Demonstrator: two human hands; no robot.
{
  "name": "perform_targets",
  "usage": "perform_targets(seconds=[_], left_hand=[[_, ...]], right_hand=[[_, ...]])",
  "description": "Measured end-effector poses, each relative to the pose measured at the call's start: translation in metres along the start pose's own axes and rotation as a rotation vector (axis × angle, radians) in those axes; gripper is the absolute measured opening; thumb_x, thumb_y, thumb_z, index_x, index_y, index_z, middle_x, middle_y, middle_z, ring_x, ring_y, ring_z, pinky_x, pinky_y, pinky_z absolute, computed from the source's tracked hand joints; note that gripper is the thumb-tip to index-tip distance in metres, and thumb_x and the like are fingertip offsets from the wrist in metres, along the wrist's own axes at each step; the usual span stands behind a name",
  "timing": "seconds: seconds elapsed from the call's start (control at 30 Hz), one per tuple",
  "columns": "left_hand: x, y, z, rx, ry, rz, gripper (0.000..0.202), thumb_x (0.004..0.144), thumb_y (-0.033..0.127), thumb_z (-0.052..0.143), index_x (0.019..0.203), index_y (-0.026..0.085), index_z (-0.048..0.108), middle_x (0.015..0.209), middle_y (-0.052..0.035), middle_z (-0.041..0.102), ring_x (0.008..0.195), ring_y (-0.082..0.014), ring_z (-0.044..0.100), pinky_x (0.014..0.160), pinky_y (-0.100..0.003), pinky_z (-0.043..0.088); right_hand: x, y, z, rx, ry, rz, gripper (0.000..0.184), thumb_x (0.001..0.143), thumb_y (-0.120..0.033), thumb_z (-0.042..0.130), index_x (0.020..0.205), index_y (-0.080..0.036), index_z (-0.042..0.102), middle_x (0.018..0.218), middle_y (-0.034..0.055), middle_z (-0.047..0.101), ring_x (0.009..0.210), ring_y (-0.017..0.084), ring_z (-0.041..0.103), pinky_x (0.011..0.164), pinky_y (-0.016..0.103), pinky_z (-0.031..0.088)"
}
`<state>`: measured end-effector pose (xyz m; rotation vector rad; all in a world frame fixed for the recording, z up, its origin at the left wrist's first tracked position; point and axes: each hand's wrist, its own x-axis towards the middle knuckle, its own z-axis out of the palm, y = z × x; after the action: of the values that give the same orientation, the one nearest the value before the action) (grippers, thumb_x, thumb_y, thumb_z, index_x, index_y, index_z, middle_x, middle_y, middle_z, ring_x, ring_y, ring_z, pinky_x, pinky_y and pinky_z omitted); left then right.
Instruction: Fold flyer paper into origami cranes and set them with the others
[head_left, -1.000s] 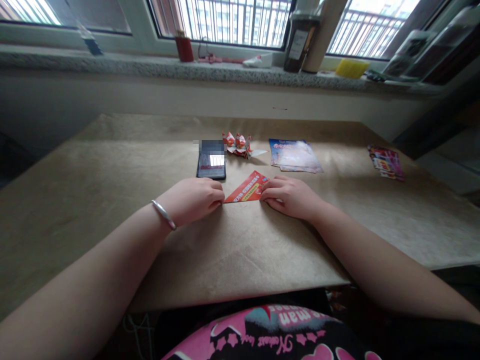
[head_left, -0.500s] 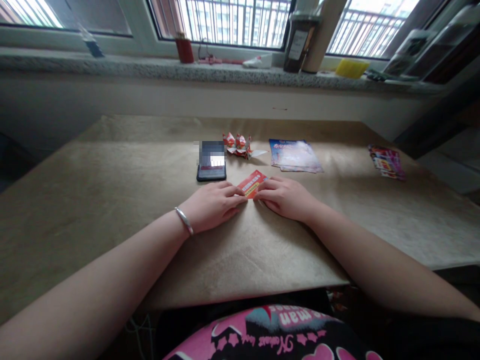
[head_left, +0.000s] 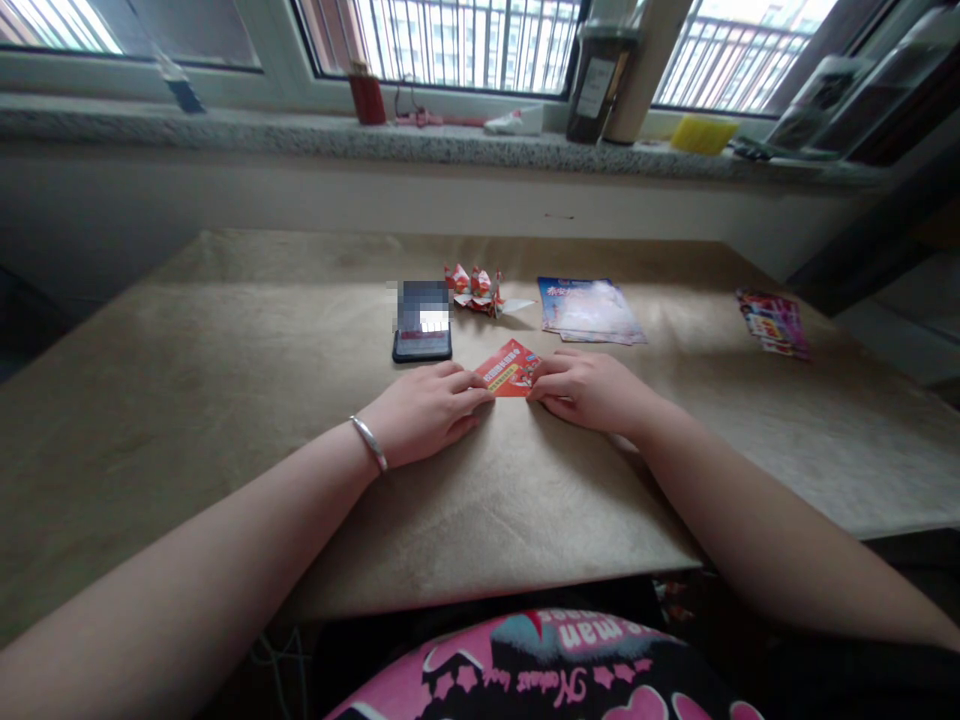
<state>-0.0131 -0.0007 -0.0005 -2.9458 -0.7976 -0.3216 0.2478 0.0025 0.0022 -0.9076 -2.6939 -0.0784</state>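
On the table (head_left: 480,520), the left hand (head_left: 431,410) and right hand (head_left: 589,390), both nearer than the phone (head_left: 421,342), touch opposite sides of the red paper (head_left: 510,375) at the phone's near right; pinching or only pressing, I cannot tell. Uneven pressure could skew it. Its corner points away, right of the phone; its long axis seemingly runs crosswise

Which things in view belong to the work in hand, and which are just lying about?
In hand:
- red printed paper, touched by the left hand and right hand

Apparently lying about, untouched:
- phone
- folded red-and-white paper pieces, possibly related
- blue printed sheets, possibly related
- printed cards
- yellow object on the windowsill
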Motion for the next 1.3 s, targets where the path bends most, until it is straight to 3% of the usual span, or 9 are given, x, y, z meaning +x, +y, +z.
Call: perform_targets(seconds=[0.33, 0.63, 0.77, 1.3], left_hand=[[0.0, -0.001, -0.002, 0.015, -0.015, 0.011, 0.031, 0.091, 0.024, 0.048, 0.119, 0.019, 0.059, 0.112, -0.008, 0.062, 0.102, -0.02, 0.055, 0.089, -0.034, 0.046], [0.0, -0.001, -0.006, 0.177, 0.006, -0.061, 0.027, 0.09, 0.03, 0.05, 0.114, 0.026, 0.063, 0.092, -0.0058, 0.061, 0.08, -0.0181, 0.053, 0.072, -0.03, 0.043], [-0.001, -0.002, -0.005, 0.186, 0.007, -0.05, 0.029, 0.092, 0.03, 0.047, 0.118, 0.032, 0.061, 0.096, -0.005, 0.061, 0.082, -0.0183, 0.052, 0.073, -0.031, 0.042], [-0.002, -0.004, -0.001, 0.13, 0.001, -0.047, 0.031, 0.093, 0.028, 0.043, 0.12, 0.028, 0.06, 0.103, -0.0063, 0.06, 0.086, -0.0189, 0.05, 0.077, -0.031, 0.043]], right_hand=[[-0.014, 0.016, -0.01, 0.072, -0.073, 0.091, 0.02, 0.078, -0.014, 0.056, 0.084, -0.025, 0.072, 0.094, 0.0023, 0.07, 0.078, 0.014, 0.062, 0.069, 0.026, 0.045], [-0.001, 0.001, 0.005, 0.011, 0.011, 0.044, 0.027, 0.086, -0.013, 0.05, 0.098, -0.025, 0.071, 0.102, 0.0037, 0.07, 0.087, 0.017, 0.06, 0.075, 0.028, 0.045], [0.002, 0.0, 0.007, -0.008, 0.016, 0.025, 0.027, 0.085, -0.014, 0.05, 0.099, -0.025, 0.071, 0.101, 0.0039, 0.07, 0.088, 0.018, 0.059, 0.074, 0.028, 0.045], [-0.013, 0.02, -0.011, 0.032, -0.086, 0.119, 0.024, 0.08, -0.017, 0.053, 0.085, -0.026, 0.074, 0.096, 0.0006, 0.071, 0.078, 0.014, 0.064, 0.068, 0.025, 0.045]])
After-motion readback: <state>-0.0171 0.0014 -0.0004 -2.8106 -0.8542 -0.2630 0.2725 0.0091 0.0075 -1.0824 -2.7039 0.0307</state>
